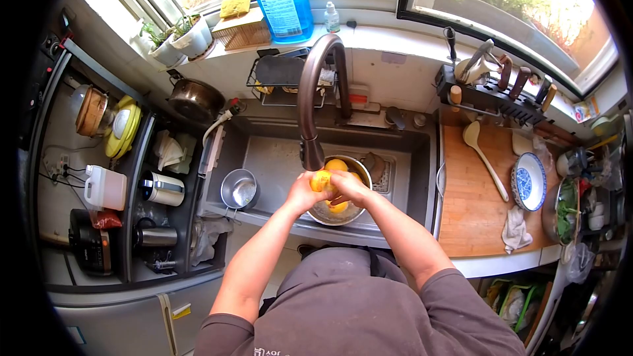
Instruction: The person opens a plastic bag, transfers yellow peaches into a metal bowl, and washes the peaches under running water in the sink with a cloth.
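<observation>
Directly below the spout of the dark faucet (308,105), my left hand (303,194) grips a yellow-orange fruit that looks like an orange (321,180). My right hand (353,189) is closed against the fruit's other side, its fingertips partly hidden. Beneath both hands, a round metal bowl (328,219) stands in the sink and holds several more oranges (336,165). My hands and the held fruit cover part of the bowl.
A small metal pot (239,189) sits at the sink's (277,151) left. On the right, a wooden board (465,204) carries a white ladle (484,158), a blue-patterned bowl (529,182) and a cloth (517,229). A knife rack (488,95) stands behind it.
</observation>
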Available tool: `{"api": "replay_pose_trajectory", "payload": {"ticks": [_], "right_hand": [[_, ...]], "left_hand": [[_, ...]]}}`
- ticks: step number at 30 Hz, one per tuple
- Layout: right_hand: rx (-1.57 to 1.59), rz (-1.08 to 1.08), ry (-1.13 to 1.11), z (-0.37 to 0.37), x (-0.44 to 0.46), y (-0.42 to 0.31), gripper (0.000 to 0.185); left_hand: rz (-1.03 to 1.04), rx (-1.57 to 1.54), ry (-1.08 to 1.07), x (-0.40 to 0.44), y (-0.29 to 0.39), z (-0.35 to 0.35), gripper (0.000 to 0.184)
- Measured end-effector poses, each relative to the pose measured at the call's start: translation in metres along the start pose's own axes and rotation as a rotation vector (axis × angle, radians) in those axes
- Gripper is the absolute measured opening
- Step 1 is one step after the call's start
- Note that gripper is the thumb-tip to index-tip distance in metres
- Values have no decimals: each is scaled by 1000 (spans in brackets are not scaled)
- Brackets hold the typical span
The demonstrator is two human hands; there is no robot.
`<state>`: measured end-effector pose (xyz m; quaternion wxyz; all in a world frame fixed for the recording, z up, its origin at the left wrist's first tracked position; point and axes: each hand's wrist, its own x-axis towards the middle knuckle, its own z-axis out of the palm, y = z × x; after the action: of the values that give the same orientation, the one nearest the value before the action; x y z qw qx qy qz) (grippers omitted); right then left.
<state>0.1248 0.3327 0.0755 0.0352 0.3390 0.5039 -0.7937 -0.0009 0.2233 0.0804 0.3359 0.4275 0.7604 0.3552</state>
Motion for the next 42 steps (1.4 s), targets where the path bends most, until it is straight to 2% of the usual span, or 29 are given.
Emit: {"api": "replay_pose_trajectory", "payload": {"ticks": [2, 4, 9, 12, 14, 16, 18, 20, 22, 23, 25, 27, 29, 30, 32, 33, 35, 36, 39, 41, 42], "right_hand": [[7, -42, 3, 4, 3, 5, 48], [-37, -34, 70, 14, -9, -2, 49], [-80, -38, 8, 11, -6, -2, 50], [-93, -52, 31, 11, -12, -3, 50], [-81, -64, 46, 17, -18, -7, 51], [-226, -198, 77, 26, -31, -14, 54], [-309, -234, 127, 26, -27, -7, 52], [-393, -271, 178, 22, -19, -1, 51], [-186, -257, 142, 13, -11, 6, 46], [-185, -257, 142, 14, -10, 5, 46], [-247, -215, 296, 13, -10, 6, 44], [-215, -171, 260, 9, -12, 2, 49], [72, 51, 224, 13, -10, 0, 54], [75, 51, 228, 14, -10, 1, 54], [225, 67, 33, 18, -9, 2, 54], [300, 75, -67, 21, -9, 2, 54], [314, 23, -47, 23, -8, 6, 53], [295, 22, -3, 23, -5, 9, 54], [276, 1, 85, 27, -10, 9, 55], [261, -60, 69, 25, -16, 5, 54], [198, -74, 142, 26, -19, 2, 51]], "left_hand": [[-8, -64, -15, -4, -1, -9, 73], [-87, 130, -50, -8, 29, -10, 73], [-94, -12, -41, -9, 19, -9, 77], [-34, -40, 7, -9, 20, -8, 72], [-68, 90, -41, -9, 28, -11, 75], [-51, 125, -49, -8, 27, -10, 74], [-34, 160, -57, -7, 23, -9, 72], [-61, 30, -42, -8, 19, -8, 70], [-39, 41, -13, -11, 21, -3, 67], [-19, 49, 17, -12, 22, -1, 64], [11, -22, 33, -14, 17, 5, 59], [55, -87, 62, -9, 13, 6, 55], [69, 42, 92, -10, 5, 8, 49], [71, 41, 87, -9, 1, 11, 49], [-4, -206, 106, -6, -1, 15, 50], [-3, -207, 102, -8, 1, 16, 50], [119, -92, 224, -11, 7, 16, 41], [123, -94, 217, -13, 10, 14, 41], [79, -11, 111, -13, 10, 9, 51], [55, 174, 168, -7, 9, 11, 52], [68, 166, 148, -7, 15, 15, 52]]}}
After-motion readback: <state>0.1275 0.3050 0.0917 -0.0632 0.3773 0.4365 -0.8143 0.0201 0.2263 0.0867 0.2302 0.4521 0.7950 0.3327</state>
